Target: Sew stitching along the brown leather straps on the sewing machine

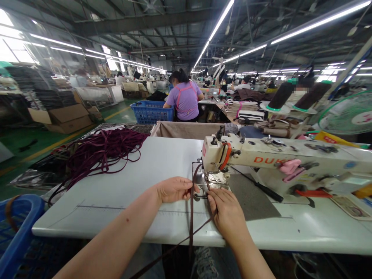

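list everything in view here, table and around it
sewing machine: 1, cream, right side of the table
table: 1, white, in front of the person
strap: 1, dark brown, from the machine's foot over the table's front edge
strap heap: 1, maroon, left end of the table
thread cones: 2, dark, behind the machine
fan: 1, white and green, far right
near basket: 1, blue, lower left
far basket: 1, blue, beyond the table
cardboard boxes: several, brown, on the floor at left
co-worker: 1, purple top, seated beyond the table
left hand: 1, bare, beside the strap
right hand: 1, bare, beside the strap
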The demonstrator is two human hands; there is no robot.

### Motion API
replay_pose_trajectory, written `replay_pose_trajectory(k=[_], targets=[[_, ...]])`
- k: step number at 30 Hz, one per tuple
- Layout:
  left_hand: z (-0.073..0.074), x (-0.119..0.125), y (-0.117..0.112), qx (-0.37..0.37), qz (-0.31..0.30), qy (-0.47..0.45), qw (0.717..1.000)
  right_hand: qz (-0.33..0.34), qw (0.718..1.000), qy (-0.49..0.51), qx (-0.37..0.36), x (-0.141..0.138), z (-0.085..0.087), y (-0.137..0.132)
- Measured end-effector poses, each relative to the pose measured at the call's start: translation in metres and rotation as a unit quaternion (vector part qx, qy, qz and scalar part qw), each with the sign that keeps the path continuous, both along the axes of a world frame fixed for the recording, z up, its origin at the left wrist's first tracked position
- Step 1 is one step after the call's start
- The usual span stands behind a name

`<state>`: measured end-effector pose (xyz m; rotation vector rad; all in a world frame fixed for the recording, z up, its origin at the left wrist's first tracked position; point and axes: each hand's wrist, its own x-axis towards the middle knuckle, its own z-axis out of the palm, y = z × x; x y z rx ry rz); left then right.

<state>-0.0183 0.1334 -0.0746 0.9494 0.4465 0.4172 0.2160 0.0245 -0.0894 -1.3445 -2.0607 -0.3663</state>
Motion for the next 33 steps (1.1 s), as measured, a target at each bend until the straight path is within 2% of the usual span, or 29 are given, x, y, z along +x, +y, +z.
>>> replay_pose_trajectory(k=[5, 12, 25, 28, 31, 33], targets=[[-0.0003, 0.002, 0.0009, -0.023, 0.036, -0.001, 0.999, -0.002, 1.0, 0.002, -0.004, 0.0, 0.0007, -0.0003], [0.0008, 0.0026, 0.0005, -0.02, 0.028, 0.007, 0.999, -0.004, 1.0, -0.005, 0.004, -0.0012, 0.0033, -0.0008], [-0.007, 0.0008, 0.003, -0.011, 0.033, -0.006, 0.999, -0.005, 1.0, 0.0, -0.004, -0.0014, 0.003, -0.0009], [-0.0036, 0.0005, 0.001, -0.004, 0.016, -0.006, 1.0, -0.008, 1.0, 0.0, -0.005, -0.0016, 0.0038, -0.0014], [0.0011, 0.0005, -0.0016, 0.012, -0.028, -0.012, 0.999, -0.006, 1.0, 0.0, -0.006, -0.0014, 0.0033, -0.0013], [0.0018, 0.0009, -0.0021, 0.016, -0.03, -0.015, 0.999, -0.005, 1.0, -0.001, -0.01, -0.0011, 0.003, -0.001]])
